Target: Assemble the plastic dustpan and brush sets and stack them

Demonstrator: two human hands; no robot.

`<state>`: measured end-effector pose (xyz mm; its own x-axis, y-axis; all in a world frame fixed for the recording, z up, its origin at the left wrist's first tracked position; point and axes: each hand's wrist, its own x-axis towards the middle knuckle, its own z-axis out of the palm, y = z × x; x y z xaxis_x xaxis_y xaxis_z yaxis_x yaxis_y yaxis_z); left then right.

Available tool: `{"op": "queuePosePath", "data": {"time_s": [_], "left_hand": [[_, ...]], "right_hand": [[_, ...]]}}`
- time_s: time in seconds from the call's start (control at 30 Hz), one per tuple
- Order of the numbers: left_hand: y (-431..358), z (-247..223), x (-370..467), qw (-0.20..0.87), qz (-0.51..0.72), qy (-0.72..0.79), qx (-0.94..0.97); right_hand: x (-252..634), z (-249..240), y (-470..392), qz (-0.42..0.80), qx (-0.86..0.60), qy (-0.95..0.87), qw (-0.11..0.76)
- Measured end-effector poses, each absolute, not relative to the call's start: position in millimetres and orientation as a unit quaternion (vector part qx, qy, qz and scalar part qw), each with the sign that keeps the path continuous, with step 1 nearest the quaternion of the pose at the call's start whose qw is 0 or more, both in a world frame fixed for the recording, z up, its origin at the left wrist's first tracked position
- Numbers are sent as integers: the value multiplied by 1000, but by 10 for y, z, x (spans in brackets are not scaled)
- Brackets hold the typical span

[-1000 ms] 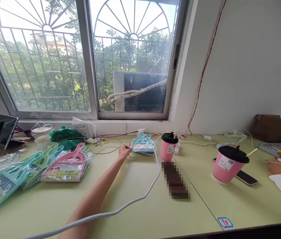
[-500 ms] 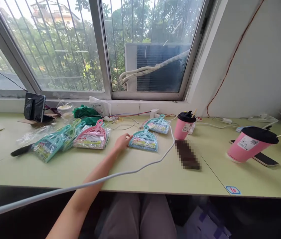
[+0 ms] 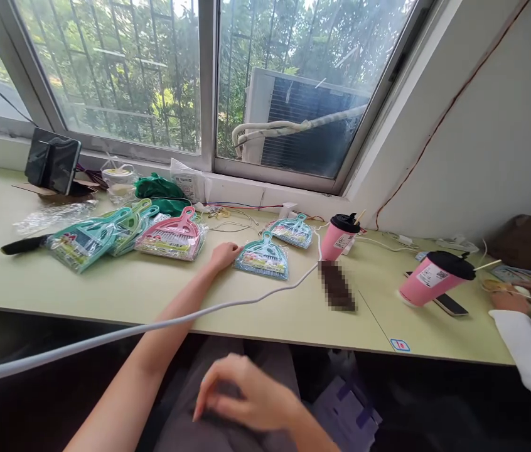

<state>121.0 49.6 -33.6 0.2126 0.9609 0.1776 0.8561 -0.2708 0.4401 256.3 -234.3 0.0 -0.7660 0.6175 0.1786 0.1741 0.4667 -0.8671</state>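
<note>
My left hand [image 3: 225,255] rests on the table with its fingers curled together, by the left edge of a blue dustpan-and-brush set [image 3: 263,258] in clear wrapping. Whether the fingertips grip that wrapping is hidden. Low in the view, my right hand [image 3: 246,392] hangs over my lap, slightly blurred, its fingers loosely bent and apart with nothing in them. Another blue wrapped set [image 3: 292,231] lies just behind the first. Left of my hand are a pink wrapped set [image 3: 171,237] and a pile of green ones [image 3: 89,238].
A white cable [image 3: 209,309] crosses in front of my left forearm. Two pink cups [image 3: 337,238] [image 3: 428,280] with black lids stand at the right. A propped dark screen [image 3: 53,162] and a green bag [image 3: 159,193] sit near the window. A co-worker's white sleeve [image 3: 526,351] shows at far right.
My right hand has come into view over my lap. The view has shifted and tilted, bringing in a co-worker's arm at right. My left hand stays beside the blue set.
</note>
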Motion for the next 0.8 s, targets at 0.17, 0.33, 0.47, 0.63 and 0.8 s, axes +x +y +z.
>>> {"op": "queuePosePath", "data": {"time_s": [0.17,0.33,0.47,0.63,0.8], "left_hand": [[565,-436,1203,85,326,561,756],[533,-466,1193,70,318,399,857],[475,-460,1221,77,251,378,888],[467,-429,1256,49,232,397,886],[489,-399,1236,38,247,396,884]], "right_hand": [[2968,3,-1066,152,-406,-807,400],[3113,-230,-78,16,-525,-819,230],[3148,-397,12,-20,-531,-819,218],[3242,-373,-144,-32,-555,-807,198],[3361,-285,-177,-9,-600,-776,197]]}}
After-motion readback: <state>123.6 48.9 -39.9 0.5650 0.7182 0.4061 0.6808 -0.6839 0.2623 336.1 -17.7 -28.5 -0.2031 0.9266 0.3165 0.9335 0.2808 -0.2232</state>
